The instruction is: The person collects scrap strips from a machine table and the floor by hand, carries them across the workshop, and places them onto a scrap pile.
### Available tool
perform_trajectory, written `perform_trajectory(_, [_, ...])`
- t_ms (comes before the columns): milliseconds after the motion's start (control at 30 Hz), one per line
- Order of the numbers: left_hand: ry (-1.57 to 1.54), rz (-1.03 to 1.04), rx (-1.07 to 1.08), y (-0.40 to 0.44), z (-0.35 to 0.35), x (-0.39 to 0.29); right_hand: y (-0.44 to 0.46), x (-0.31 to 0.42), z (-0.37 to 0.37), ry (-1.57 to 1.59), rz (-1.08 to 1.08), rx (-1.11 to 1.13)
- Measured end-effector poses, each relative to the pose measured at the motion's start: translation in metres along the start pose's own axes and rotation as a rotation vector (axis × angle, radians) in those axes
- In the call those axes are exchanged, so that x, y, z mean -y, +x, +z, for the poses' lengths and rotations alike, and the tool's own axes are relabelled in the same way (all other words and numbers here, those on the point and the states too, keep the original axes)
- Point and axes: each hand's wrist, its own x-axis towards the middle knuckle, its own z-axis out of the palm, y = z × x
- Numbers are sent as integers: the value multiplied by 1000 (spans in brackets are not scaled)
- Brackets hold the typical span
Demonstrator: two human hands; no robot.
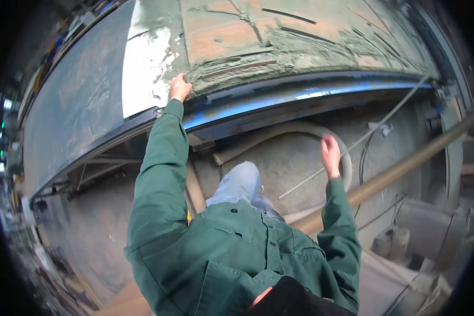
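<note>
My left hand (180,88) rests at the near edge of a large machine bed, its fingers bent and closed. What they hold, if anything, is hidden. Beside this hand lie a white sheet (142,73) and a dust-caked board (221,39) with grooves and loose dark strips on it. Out to the right, above the floor, my right hand (330,152) appears closed around a long thin rod (374,125). The rod slants from near my legs up to the bed's right corner. Slight blur covers the right fingers.
A blue rail (258,104) runs along the bed's near side. Below it a thick ribbed hose (284,129) curves across the floor. Another long brown hose (405,172) crosses diagonally at right. A bare dark bed section (79,100) extends left. Bundled containers (392,241) stand at lower right.
</note>
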Motion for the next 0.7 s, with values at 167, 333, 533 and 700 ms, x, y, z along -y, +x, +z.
perform_trajectory(167, [-90,-70,4,5,-21,-10,165,133,108,77,-688,70])
perform_trajectory(333, [-239,-173,-114,18,-22,-4,213,172,191,-278,-952,168])
perform_trajectory(533, [128,-136,-136,23,-5,20,290,182,173,-130,-755,223])
perform_trajectory(700, [-366,-317,-217,20,-2,8,376,126,194,-30,-721,328])
